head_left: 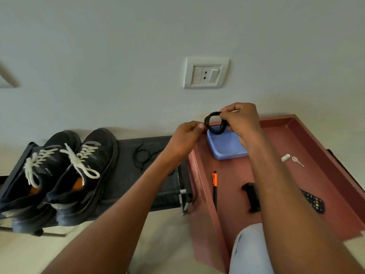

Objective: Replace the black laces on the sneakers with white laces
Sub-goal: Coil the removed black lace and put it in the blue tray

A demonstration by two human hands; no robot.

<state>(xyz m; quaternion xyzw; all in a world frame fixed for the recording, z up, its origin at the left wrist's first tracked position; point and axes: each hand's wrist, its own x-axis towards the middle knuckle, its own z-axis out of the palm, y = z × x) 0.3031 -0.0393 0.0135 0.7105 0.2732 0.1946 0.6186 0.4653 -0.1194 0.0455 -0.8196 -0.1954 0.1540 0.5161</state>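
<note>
Pinching a coiled black lace [215, 123] between them, the left hand [185, 139] and right hand [242, 123] hold it above the blue tray [227, 149] at frame centre-right. White-laced sneakers [59, 175], toes toward the wall, sit lower left; their small side print is unreadable. A second black lace [144, 155] lies beside them.

Matt blue plastic tray [227, 149], metal key [296, 160]

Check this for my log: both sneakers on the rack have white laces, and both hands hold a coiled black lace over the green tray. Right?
One slip: the tray is blue, not green, in the head view. The rest stands.
</note>
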